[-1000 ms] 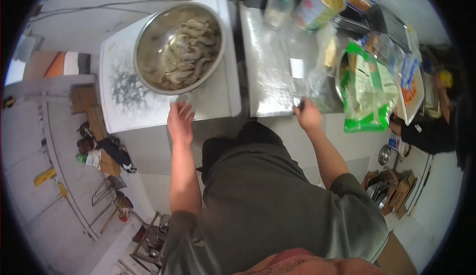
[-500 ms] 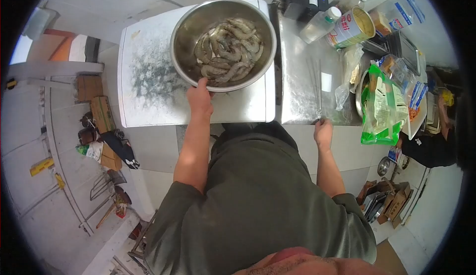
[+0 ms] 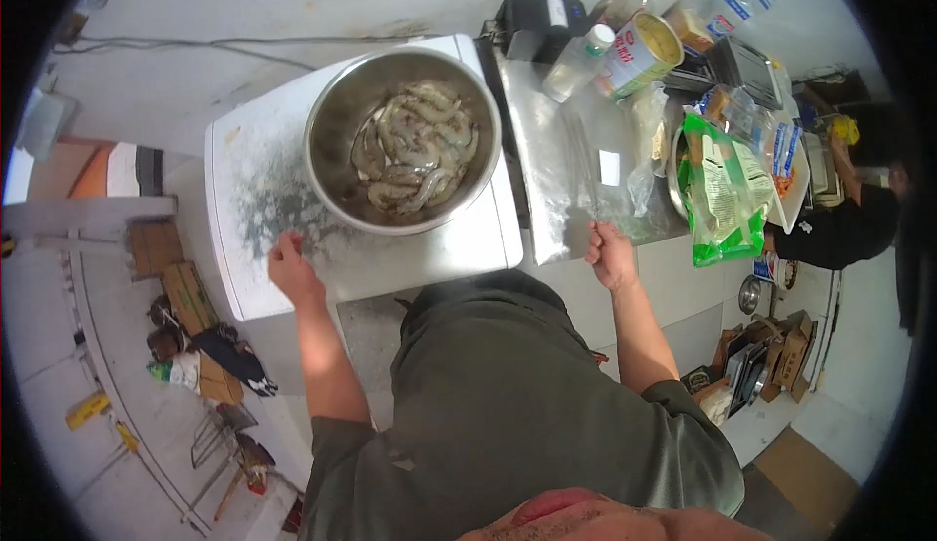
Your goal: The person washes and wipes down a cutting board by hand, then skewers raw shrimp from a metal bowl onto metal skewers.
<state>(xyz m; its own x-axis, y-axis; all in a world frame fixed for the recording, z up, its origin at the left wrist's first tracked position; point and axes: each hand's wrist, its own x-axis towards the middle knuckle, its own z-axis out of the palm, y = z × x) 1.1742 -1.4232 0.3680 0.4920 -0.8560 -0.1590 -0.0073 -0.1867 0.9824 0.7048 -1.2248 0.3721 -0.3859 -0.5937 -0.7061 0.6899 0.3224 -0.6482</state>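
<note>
A round steel bowl (image 3: 322, 185) stands on the white surface, with several raw grey shrimp (image 3: 415, 151) heaped inside. My left hand (image 3: 296, 270) is off the bowl, just beyond its lower left rim, its fingers loosely curled with nothing visible in them. At the front edge of the metal worktop, my right hand (image 3: 612, 256) is closed around the near end of some long thin metal rods (image 3: 583, 165). They point away from me over the worktop; whether they are chopsticks or skewers I cannot make out.
The white top (image 3: 459, 248) sits beside the metal worktop (image 3: 547, 141). Along the worktop are a black device (image 3: 540, 26), a clear bottle (image 3: 576, 65), a tin (image 3: 639, 53) and a green-and-white bag (image 3: 722, 195). Another person's dark sleeve (image 3: 839, 234) shows at the far right.
My left hand has let go of the bowl's rim and moved left and toward me. My right hand keeps hold of the rods. The camera view has shifted and tilted.
</note>
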